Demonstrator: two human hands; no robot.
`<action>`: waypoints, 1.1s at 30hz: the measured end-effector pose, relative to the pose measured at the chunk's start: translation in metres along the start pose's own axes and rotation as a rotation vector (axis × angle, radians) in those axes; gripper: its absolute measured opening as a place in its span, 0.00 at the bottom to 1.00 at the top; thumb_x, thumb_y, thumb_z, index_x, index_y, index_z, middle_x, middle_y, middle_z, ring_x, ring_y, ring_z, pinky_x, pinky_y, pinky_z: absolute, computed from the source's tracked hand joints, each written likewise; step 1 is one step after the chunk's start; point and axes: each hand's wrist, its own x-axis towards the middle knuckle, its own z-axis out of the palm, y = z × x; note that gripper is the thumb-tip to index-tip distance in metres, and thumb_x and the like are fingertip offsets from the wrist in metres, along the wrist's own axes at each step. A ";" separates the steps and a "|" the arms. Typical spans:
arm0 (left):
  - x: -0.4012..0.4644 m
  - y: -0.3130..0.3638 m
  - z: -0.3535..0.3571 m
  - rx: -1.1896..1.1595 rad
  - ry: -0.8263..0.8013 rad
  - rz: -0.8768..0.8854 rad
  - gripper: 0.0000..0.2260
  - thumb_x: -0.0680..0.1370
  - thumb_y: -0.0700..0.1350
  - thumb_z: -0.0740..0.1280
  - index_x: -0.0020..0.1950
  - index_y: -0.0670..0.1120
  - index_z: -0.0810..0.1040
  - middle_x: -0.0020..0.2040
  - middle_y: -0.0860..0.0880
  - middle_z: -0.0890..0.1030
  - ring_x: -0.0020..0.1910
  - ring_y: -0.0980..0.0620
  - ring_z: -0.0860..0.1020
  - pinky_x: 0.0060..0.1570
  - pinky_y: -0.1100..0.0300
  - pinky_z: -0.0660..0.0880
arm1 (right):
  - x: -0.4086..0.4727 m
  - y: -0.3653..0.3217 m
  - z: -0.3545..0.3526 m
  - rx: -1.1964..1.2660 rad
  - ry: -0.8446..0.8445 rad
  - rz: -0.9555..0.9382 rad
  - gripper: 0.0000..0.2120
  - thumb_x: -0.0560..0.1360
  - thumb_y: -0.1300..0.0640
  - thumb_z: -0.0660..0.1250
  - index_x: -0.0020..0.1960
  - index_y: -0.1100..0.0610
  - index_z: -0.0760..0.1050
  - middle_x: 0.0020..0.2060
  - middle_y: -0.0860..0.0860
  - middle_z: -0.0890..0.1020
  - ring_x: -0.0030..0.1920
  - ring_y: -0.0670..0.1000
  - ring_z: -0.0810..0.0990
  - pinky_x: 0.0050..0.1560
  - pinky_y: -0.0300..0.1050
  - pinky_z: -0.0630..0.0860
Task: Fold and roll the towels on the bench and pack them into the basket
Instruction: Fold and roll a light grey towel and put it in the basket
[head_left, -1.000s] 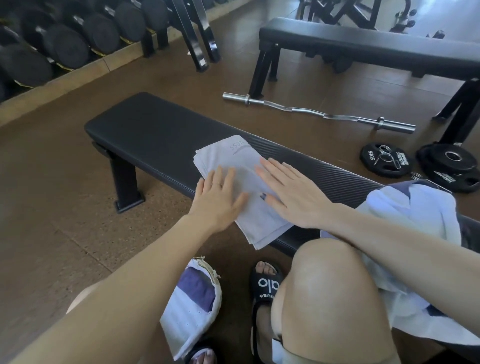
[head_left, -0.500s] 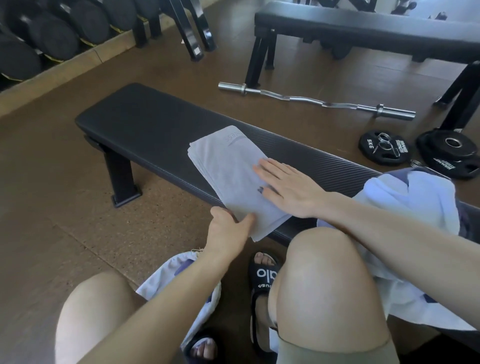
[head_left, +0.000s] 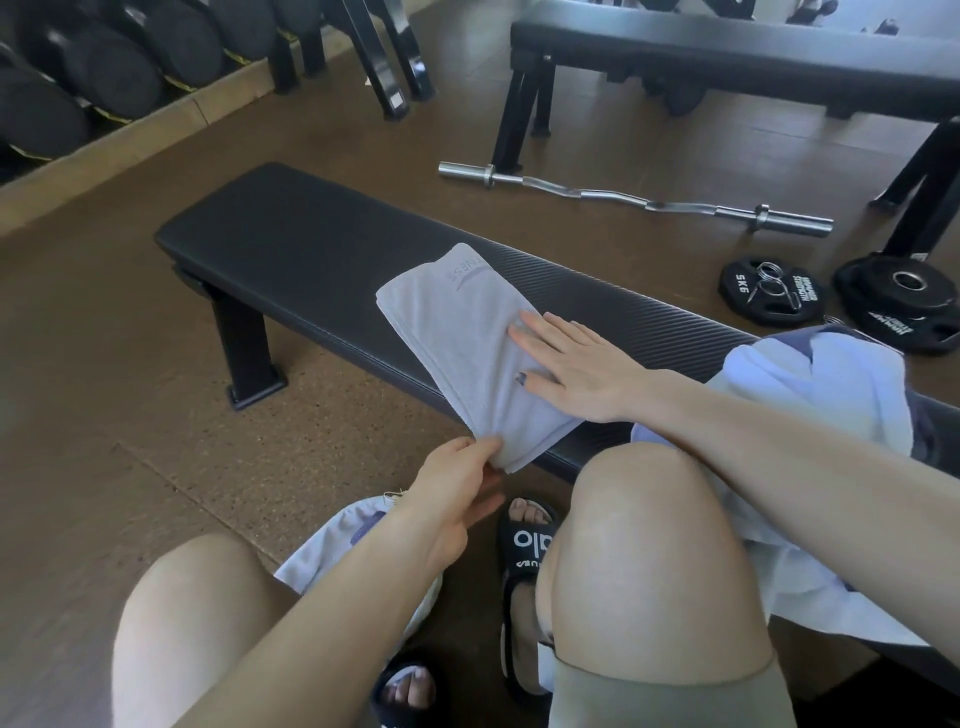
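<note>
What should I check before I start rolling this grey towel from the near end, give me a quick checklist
1. Grey towel folded into a narrow strip on the bench: ok.
2. Left hand pinches the near end, which hangs over the bench edge: ok.
3. Right hand lies flat on the towel, holding it in place: ok.
4. Layers lined up along the left edge: ok at the far end, cannot tell near the hand.
5. Bench bare beyond the towel, room to roll: ok.
6. Basket in reach: cannot tell; only a white and purple fabric thing shows by the feet.
</note>
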 end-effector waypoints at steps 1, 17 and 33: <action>0.000 -0.002 0.001 -0.023 -0.002 0.001 0.06 0.81 0.45 0.68 0.54 0.44 0.79 0.54 0.46 0.81 0.55 0.47 0.82 0.52 0.52 0.81 | 0.000 0.000 -0.002 0.004 -0.014 0.001 0.31 0.83 0.40 0.47 0.82 0.46 0.43 0.81 0.45 0.40 0.81 0.49 0.41 0.78 0.46 0.41; -0.001 -0.006 0.011 -0.069 0.050 0.133 0.07 0.80 0.41 0.69 0.50 0.37 0.76 0.49 0.37 0.85 0.43 0.50 0.87 0.44 0.58 0.83 | -0.030 -0.001 -0.001 -0.124 0.061 -0.160 0.32 0.79 0.37 0.41 0.81 0.46 0.53 0.81 0.51 0.53 0.80 0.53 0.51 0.77 0.52 0.53; 0.005 0.001 0.003 0.032 0.053 0.165 0.05 0.80 0.42 0.69 0.50 0.43 0.74 0.47 0.43 0.81 0.42 0.51 0.83 0.42 0.60 0.80 | -0.041 0.013 0.005 -0.114 0.058 -0.249 0.34 0.78 0.35 0.48 0.80 0.48 0.59 0.80 0.49 0.58 0.80 0.54 0.55 0.76 0.53 0.60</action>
